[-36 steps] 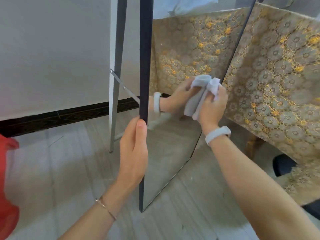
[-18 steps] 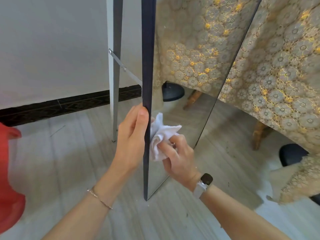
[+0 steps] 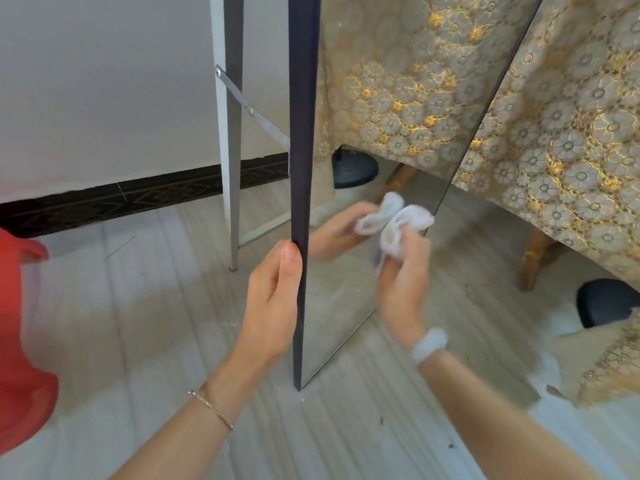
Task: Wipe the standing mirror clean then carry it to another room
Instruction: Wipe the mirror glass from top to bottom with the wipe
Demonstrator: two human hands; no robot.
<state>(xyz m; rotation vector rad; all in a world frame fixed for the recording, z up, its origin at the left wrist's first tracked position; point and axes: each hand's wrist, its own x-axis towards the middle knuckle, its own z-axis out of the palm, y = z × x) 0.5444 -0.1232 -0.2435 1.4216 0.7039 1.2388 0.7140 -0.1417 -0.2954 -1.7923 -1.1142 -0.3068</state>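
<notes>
Standing mirror (image 3: 343, 271) stood upright on the pale plank floor (image 3: 138, 323), seen nearly edge-on; its dark frame edge (image 3: 302, 133) ran top to bottom through the middle of the view, glass facing right. Grey rear support leg (image 3: 231, 150) stood just left of it, towards the far wall, joined by a metal brace (image 3: 242, 98).

Left hand (image 3: 273, 299) grasped the dark frame edge low down, thumb on the near side, fingers wrapped behind. Right hand (image 3: 403, 282) clutched a bunched white cloth (image 3: 394, 223), pressed to the lower glass near its right edge; hand and cloth were motion-blurred. Their reflection showed in the glass just left of them.

Patterned gold tablecloth (image 3: 571, 133) hung to the right, well apart from the hands. A red object (image 3: 20, 323) sat at the left edge; its identity was unclear.

Judgement: wiping of the lower pane in hand, carrying not yet begun. To do this step well:
- keep the left hand firm on the frame so cloth pressure does not rock the mirror on its leg
- work in overlapping strokes from one edge of the glass to the other, reaching the bottom corner
- turn the cloth to a fresh fold to avoid streaks
- check the glass from an angle before lifting

Risk: hard pushing could shift the support leg on the smooth floor
</notes>
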